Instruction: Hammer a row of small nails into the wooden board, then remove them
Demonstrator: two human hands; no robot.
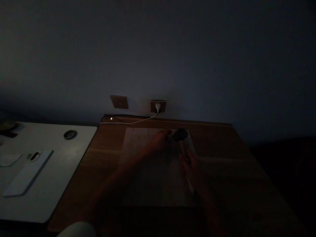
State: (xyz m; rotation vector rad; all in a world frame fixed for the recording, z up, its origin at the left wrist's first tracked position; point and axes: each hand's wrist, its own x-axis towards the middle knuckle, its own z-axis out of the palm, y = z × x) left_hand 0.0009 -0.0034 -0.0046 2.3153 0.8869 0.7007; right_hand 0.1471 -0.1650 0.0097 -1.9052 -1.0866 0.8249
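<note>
My right hand (191, 166) is wrapped round the wooden handle of a hammer (180, 134), whose dark, round head points away from me over the far right part of a pale board (145, 184). Just left of the hammer head, my left hand (161, 140) is low over the board with its fingers pinched together. Whatever is between those fingertips is too dark to make out. A tiny dark spot or small piece (169, 160) shows on the board between the two hands. Several small dark marks dot its far left part.
The board lies on a wooden table (96, 171) against a wall. On a white table (71, 168) at left are a phone (29, 172) and a round dark object (70, 134). A white cable (133, 122) runs to a wall socket (161, 106). The light is very dim.
</note>
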